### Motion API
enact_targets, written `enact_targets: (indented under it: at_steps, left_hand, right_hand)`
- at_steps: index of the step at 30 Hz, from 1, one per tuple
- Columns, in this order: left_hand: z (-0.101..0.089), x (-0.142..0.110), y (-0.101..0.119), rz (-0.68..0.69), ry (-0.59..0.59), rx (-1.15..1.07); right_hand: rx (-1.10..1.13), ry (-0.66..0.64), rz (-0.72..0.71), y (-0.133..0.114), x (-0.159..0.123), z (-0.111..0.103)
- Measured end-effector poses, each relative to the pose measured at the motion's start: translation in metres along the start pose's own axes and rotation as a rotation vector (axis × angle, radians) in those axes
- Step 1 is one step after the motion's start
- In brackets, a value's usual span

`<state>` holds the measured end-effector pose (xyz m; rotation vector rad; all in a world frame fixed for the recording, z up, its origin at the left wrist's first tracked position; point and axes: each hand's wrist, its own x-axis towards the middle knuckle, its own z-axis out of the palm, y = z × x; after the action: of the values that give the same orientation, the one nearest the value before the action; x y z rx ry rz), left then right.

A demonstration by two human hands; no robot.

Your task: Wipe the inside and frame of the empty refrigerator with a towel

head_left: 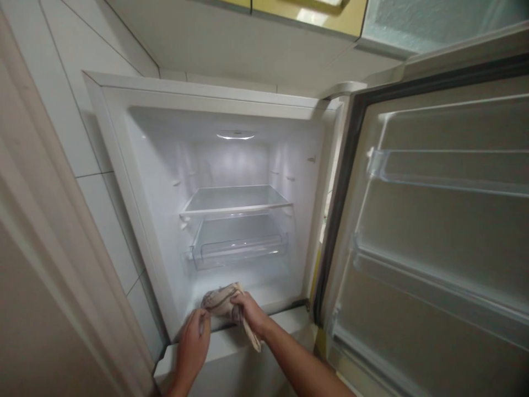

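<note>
A crumpled beige cloth with darker markings is bunched at the front of the fridge's floor. My right hand is closed around it, and one end hangs down over the front edge. At the cloth's left end, my left hand has its fingers curled in and appears to pinch the edge of the fabric. Both hands are low in the opening of the white fridge, below its shelves.
A glass shelf and a clear plastic drawer sit inside the lit compartment. The fridge door, with clear racks, stands wide open at right. Tiled wall and a beige curtain-like surface border the left. Yellow cabinets hang above.
</note>
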<state>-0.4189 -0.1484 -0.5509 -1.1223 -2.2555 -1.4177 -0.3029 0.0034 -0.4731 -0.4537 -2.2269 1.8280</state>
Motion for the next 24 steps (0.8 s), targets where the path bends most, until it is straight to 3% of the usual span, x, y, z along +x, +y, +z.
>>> enact_targets:
  at_steps: [3, 7, 12, 15, 17, 20, 24]
  left_hand:
    - [0.005, 0.005, 0.038, -0.102, 0.031, -0.147]
    - [-0.005, 0.002, 0.112, -0.317, -0.113, -0.518]
    - [-0.021, -0.006, 0.187, -0.273, -0.172, -0.518]
    - [-0.023, -0.001, 0.208, -0.14, -0.337, -0.384]
    - [-0.023, 0.015, 0.215, 0.025, -0.396, -0.151]
    - [-0.023, 0.062, 0.218, 0.201, -0.315, 0.218]
    - [-0.018, 0.13, 0.213, 0.28, -0.22, 0.433]
  right_hand:
    - [0.365, -0.046, 0.108, -0.013, -0.049, -0.015]
    - [0.773, -0.051, 0.233, -0.036, -0.108, -0.033]
    - [0.999, -0.037, 0.269, -0.057, -0.167, -0.044]
    - [1.153, 0.038, 0.243, -0.051, -0.194, -0.053]
    - [1.198, 0.168, 0.208, -0.037, -0.208, -0.064]
    - [1.142, 0.402, 0.167, -0.006, -0.23, -0.082]
    - [0.895, 0.652, 0.143, 0.029, -0.264, -0.092]
